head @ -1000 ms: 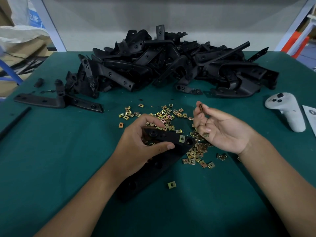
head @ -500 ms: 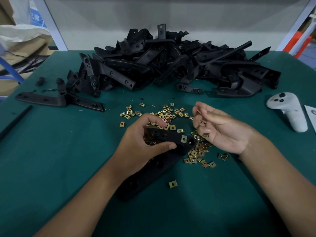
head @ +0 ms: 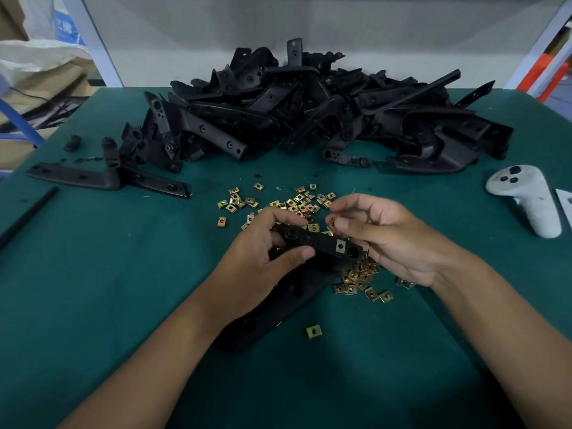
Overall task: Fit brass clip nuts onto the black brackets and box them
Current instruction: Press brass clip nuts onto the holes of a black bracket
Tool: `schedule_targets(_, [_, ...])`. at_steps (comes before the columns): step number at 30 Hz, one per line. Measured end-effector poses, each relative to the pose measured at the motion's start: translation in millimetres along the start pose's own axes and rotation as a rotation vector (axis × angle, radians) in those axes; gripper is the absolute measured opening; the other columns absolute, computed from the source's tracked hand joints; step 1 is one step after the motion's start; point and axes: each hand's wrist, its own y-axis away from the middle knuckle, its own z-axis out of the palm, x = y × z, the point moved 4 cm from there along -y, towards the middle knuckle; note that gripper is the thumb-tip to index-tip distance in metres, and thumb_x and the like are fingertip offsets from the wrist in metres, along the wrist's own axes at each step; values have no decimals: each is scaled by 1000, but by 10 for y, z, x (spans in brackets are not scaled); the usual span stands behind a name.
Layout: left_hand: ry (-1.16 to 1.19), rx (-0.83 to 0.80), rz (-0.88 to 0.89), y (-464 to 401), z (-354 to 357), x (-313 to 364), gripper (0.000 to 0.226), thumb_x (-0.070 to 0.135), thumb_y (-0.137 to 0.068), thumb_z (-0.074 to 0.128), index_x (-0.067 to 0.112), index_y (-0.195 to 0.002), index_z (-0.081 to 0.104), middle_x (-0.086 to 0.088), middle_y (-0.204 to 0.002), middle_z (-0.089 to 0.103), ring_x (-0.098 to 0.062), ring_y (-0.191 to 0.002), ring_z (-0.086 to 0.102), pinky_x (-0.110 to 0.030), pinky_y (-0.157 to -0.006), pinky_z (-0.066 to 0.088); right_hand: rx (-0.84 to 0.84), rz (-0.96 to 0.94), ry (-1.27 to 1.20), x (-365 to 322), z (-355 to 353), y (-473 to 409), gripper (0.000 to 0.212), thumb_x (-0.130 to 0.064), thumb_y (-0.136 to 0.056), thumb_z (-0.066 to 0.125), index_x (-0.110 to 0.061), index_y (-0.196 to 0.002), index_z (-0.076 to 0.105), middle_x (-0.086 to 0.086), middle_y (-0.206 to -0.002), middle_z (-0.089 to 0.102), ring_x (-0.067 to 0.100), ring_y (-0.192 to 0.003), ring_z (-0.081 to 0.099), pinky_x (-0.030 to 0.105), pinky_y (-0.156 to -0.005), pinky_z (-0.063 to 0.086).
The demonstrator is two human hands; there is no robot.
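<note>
Head view, looking down at both hands over a green table (head: 93, 274). Left hand (head: 260, 261) has its grip curled round a black bracket (head: 318, 243), thumb on the near side and fingers over the far side; the bracket's long arm runs back under this hand toward the person, lying on the table. One brass clip nut (head: 340, 245) already sits on the bracket, just right of the left grip's thumb tip. Right hand (head: 387, 236) is just right of the bracket end, its grip pinching a small brass clip nut (head: 331, 223) between thumb and forefinger, close above the bracket's far edge; whether it touches the bracket cannot be told. Loose clip nuts (head: 297, 202) lie scattered beyond both grips and under the right hand, and a single nut (head: 314, 331) lies alone nearer the person. Well beyond the grips is a large heap of black brackets (head: 309, 113). Far right of the right grip lies a white handheld controller (head: 526, 199).
</note>
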Motion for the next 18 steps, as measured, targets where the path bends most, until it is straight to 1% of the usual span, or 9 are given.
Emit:
schedule_targets(2, [14, 3, 12, -6, 6, 11, 28, 25, -83, 80, 39, -102, 66, 6, -94, 77, -7, -84, 72, -16, -74, 54, 23, -10, -35, -13, 14, 0, 33, -14, -76, 73, -11, -109, 65, 1, -93, 76, 5, -80, 67, 14, -57, 45])
schedule_targets(4, [32, 8, 44, -11, 6, 29, 29, 27, -73, 85, 36, -99, 73, 5, -92, 78, -7, -85, 73, -15, -76, 54, 35, -13, -57, -12, 35, -2, 34, -14, -74, 75, -10, -106, 65, 2, -90, 76, 4, -74, 66, 13, -50, 41])
schedule_targets(7, [65, 16, 95, -15, -6, 39, 32, 26, -68, 87, 33, -98, 77, 4, -93, 78, -11, -86, 73, -19, -80, 56, 21, -2, -36, -4, 78, 15, 31, -15, -72, 76, -12, -102, 67, 0, -85, 75, 1, -63, 63, 11, -48, 41])
schedule_targets(10, [55, 22, 130, -16, -4, 58, 33, 26, -67, 88, 31, -99, 77, 5, -95, 78, -12, -88, 74, -19, -80, 56, -14, 5, 7, -2, 134, 31, 29, -17, -73, 77, -14, -100, 67, -4, -80, 74, -1, -54, 61, 11, -50, 45])
schedule_targets(14, [59, 39, 130, -20, -8, 44, 37, 32, -65, 94, 35, -96, 75, 1, -90, 77, -16, -84, 73, -22, -79, 58, -24, -15, 11, 0, 160, 32, 26, -16, -74, 77, -14, -99, 69, -4, -82, 74, -1, -61, 65, 11, -53, 48])
schedule_targets(18, [113, 55, 116, -29, -20, 28, 38, 39, -59, 95, 35, -89, 71, 3, -85, 75, -13, -81, 72, -23, -76, 57, -47, -10, 23, 17, 150, 31, 18, -21, -72, 80, -24, -90, 77, 1, -89, 75, 10, -78, 71, 20, -65, 57])
